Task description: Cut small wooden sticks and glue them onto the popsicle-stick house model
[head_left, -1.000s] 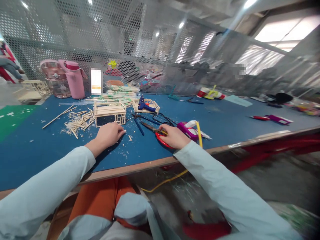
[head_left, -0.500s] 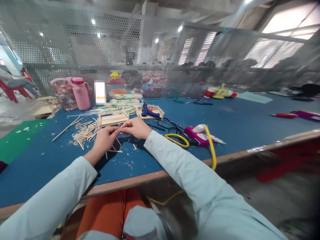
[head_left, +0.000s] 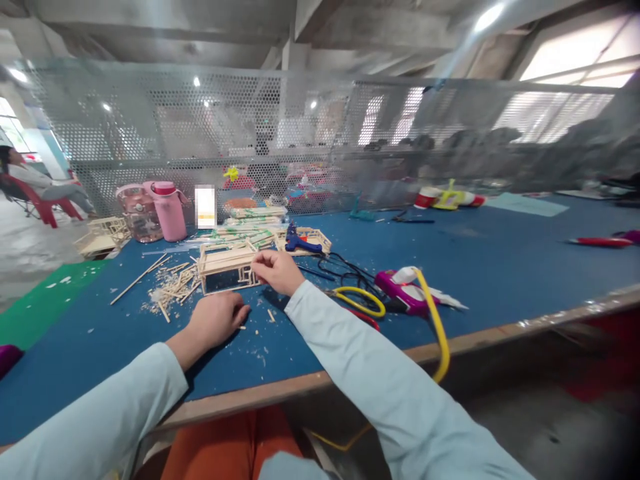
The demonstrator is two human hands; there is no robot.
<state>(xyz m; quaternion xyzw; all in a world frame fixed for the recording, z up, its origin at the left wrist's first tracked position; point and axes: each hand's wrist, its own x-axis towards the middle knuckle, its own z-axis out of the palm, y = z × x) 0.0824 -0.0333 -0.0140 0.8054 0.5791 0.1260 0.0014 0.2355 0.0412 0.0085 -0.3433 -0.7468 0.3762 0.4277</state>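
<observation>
Up near the blue table's point(head_left: 500, 267) front edge, the right hand point(head_left: 277, 270) pinches the stick frame point(head_left: 226, 266), while the left hand point(head_left: 216, 319) rests curled, holding nothing visible.

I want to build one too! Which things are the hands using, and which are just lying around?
In use:
right hand at the little stick house
left hand on the table by loose stick bits

Lying about:
purple glue gun
blue glue gun
pink bottle
yellow-handled scissors

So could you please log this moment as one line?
right hand: touching small wooden stick frame | left hand: resting on blue table mat | pink glue gun: idle
</observation>
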